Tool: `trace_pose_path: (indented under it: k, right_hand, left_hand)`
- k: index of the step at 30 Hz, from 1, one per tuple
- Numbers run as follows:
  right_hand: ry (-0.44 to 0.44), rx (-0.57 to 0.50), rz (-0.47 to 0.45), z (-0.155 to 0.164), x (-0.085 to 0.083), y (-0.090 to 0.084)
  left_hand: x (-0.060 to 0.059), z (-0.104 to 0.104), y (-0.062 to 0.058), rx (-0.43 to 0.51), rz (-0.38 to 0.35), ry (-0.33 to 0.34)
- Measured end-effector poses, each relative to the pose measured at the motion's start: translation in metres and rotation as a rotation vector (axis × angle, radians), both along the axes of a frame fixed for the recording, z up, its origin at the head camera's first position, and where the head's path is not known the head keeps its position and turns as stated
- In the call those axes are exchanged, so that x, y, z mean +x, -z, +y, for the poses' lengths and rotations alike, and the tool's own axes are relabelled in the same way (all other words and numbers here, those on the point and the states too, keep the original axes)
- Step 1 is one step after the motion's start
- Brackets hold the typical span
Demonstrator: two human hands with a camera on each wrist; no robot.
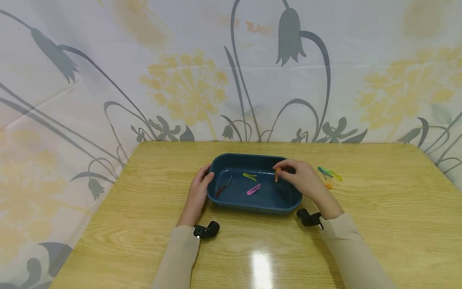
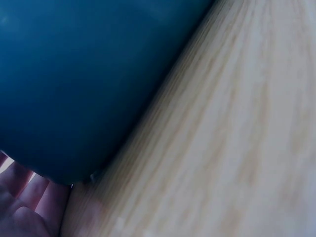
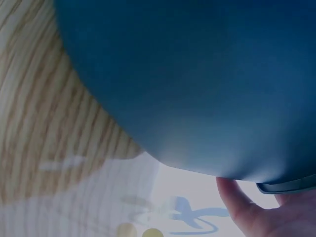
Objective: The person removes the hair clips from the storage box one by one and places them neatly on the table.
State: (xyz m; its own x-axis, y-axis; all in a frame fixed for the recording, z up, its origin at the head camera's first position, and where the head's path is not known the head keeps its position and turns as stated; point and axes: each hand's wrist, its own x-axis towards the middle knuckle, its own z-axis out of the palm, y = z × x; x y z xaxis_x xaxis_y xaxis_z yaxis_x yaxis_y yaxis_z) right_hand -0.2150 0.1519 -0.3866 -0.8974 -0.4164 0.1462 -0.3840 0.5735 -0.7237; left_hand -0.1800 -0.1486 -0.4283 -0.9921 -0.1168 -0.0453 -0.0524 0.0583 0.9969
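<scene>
A light wood-grain desk point(image 1: 379, 224) stands against a pale curtain point(image 1: 108, 60) printed with grey bell flowers and yellow dandelion heads. A bright patch of light glares on the desk's near edge.

Orange hair clip point(image 1: 276, 175) pinched upright over dark blue tray point(image 1: 252, 206), right end.
</scene>
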Motion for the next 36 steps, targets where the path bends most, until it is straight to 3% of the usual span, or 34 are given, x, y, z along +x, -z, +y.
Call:
trace_pose_path:
  k: [13, 23, 36]
  right_hand:
    - [0.089, -0.013, -0.026, 0.014, -0.001, -0.013]
    - [0.114, -0.055, -0.049, 0.028, -0.001, -0.016]
    - [0.176, -0.064, -0.087, 0.041, -0.001, -0.017]
  left_hand:
    - [0.000, 0.001, -0.001, 0.002, 0.000, 0.002]
    - [0.007, 0.003, -0.018, 0.027, -0.024, 0.027]
    - [0.001, 0.002, -0.003, 0.004, -0.001, 0.002]
